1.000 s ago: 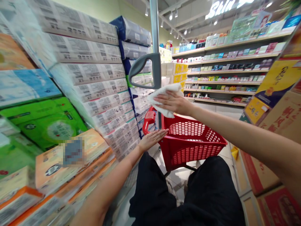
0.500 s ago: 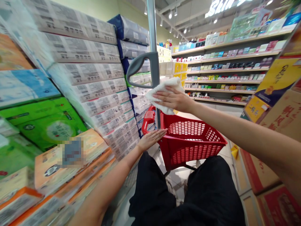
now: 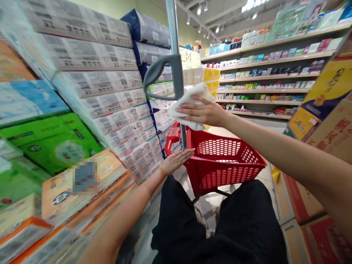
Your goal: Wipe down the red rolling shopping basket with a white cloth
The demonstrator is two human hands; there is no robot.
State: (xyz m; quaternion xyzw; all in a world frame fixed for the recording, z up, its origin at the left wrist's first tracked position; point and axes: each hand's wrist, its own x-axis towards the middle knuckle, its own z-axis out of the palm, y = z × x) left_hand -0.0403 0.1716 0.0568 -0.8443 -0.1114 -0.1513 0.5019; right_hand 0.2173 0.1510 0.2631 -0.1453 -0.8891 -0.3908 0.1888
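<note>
Head view: work apparently under way

White cloth [image 3: 201,90] is overlapping the metal pole [image 3: 173,29] near its gray handle [image 3: 178,77]; done and remaining portions are not showing. Right hand [image 3: 206,112] is lying outstretched over the cloth, any pinch being hidden. Left hand [image 3: 176,161] is lying flat at the red basket [image 3: 225,168], whose bottom is mostly hiding.

free: inside red basket [image 3: 225,176] | obstacles: metal pole [image 3: 173,33], grey handle [image 3: 178,77] | left: stacked packs [image 3: 107,82] | right: cartons [image 3: 334,128]
</note>
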